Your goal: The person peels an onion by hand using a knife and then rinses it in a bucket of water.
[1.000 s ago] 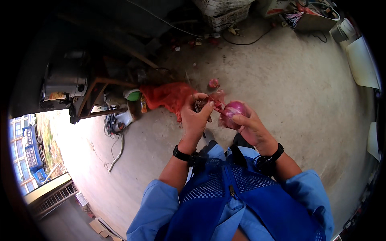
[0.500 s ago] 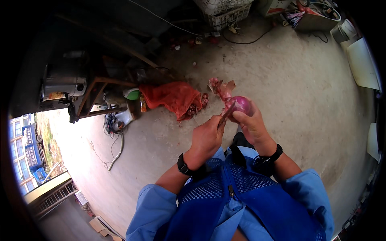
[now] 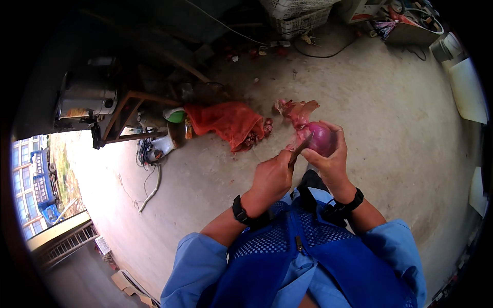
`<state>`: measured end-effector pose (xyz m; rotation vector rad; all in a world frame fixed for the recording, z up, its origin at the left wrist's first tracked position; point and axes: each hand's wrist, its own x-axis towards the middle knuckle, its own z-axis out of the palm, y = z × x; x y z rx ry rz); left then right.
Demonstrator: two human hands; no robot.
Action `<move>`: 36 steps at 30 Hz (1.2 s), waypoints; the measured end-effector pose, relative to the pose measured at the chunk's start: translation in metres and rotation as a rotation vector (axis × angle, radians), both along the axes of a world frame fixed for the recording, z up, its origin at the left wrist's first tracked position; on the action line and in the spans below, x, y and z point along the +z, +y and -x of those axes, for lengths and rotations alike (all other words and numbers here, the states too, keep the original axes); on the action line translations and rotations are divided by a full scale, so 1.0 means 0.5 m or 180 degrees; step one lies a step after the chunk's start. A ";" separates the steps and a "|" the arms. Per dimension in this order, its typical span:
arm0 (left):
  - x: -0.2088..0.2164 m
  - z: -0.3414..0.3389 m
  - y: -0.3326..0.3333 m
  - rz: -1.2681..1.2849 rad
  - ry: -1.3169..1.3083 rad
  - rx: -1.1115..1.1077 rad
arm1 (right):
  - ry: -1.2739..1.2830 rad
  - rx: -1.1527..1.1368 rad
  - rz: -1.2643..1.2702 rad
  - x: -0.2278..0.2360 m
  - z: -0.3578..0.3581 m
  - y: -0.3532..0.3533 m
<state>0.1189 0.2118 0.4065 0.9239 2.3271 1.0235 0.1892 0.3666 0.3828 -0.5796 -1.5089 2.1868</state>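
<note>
Purple onion (image 3: 324, 139), round, glossy, held over the grey floor (image 3: 395, 159) by the right hand (image 3: 333, 165), grip curled about it. Left hand (image 3: 272, 177): grip wrapped round a knife (image 3: 302, 146), blade at onion's left side.

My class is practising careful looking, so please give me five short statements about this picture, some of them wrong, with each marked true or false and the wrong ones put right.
1. The right hand holds a purple onion. True.
2. The left hand holds a spoon. False: it grips a knife.
3. A red net bag lies on the floor. True.
4. The person's vest is yellow. False: it is blue.
5. Only one wrist wears a band. False: there is a black band on each wrist.
</note>
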 end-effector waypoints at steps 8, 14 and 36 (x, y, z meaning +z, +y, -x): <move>0.022 0.006 0.025 0.0262 -0.0258 -0.0034 | 0.0027 -0.0068 -0.0918 0.032 -0.002 -0.001; -0.052 0.031 0.044 -0.0269 0.0652 -0.0117 | -0.0056 0.0100 0.0045 0.029 -0.006 0.013; -0.204 0.156 -0.001 0.1104 0.0827 0.0547 | 0.0140 0.0658 0.1404 0.054 -0.016 0.063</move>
